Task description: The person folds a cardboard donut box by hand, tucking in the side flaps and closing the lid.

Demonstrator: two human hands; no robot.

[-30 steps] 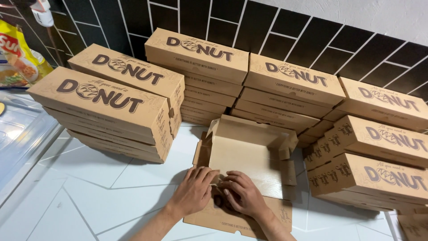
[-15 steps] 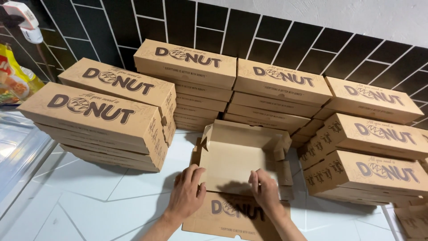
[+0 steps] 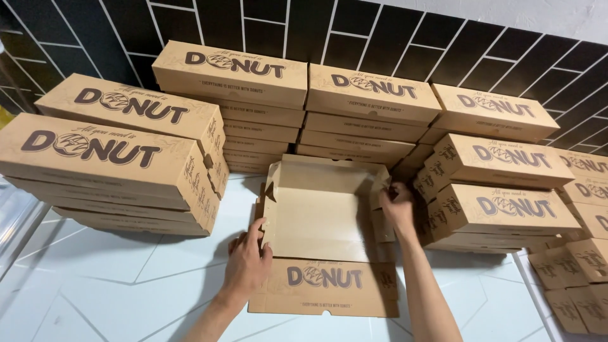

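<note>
Folding open cardboard box (image 3: pixel 316 215) walls

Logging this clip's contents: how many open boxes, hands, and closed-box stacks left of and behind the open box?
open brown cardboard box: 1
hands: 2, left hand, right hand
closed brown cardboard box stacks left of it: 2
closed stacks behind it: 2
Total: 7
</note>
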